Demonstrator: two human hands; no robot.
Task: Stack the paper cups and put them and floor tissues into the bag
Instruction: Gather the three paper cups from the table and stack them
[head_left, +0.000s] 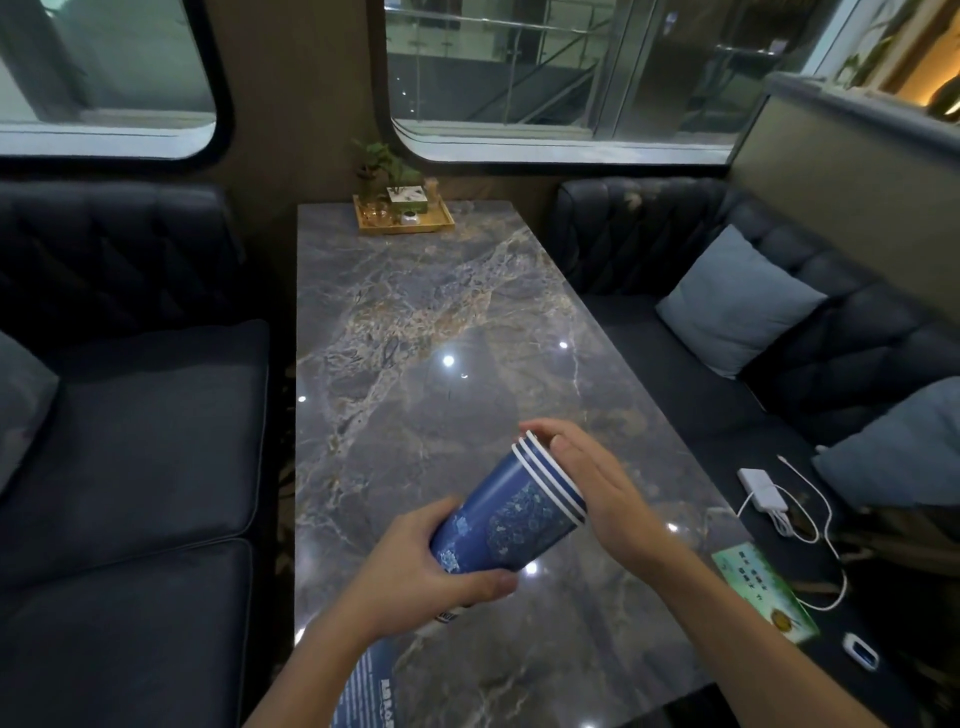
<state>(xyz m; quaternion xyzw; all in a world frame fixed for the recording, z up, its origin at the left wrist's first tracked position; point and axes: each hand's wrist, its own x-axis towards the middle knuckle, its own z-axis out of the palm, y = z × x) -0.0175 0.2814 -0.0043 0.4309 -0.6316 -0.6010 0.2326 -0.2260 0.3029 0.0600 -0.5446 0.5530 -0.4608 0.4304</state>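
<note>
A stack of blue paper cups (511, 512) with white rims is held tilted above the near part of the marble table (415, 322), mouths pointing up and to the right. My left hand (441, 566) grips the stack around its base. My right hand (592, 483) lies flat against the rims, covering the mouth of the top cup. A blue printed sheet or bag (371, 691) lies on the table's near edge under my left forearm, partly hidden. No tissues are visible.
A wooden tray (405, 218) with a plant and small items stands at the table's far end. Dark sofas flank the table. On the right sofa lie grey cushions (737, 301), a white charger with cable (763, 491), a green packet (763, 590) and a small white device (860, 649).
</note>
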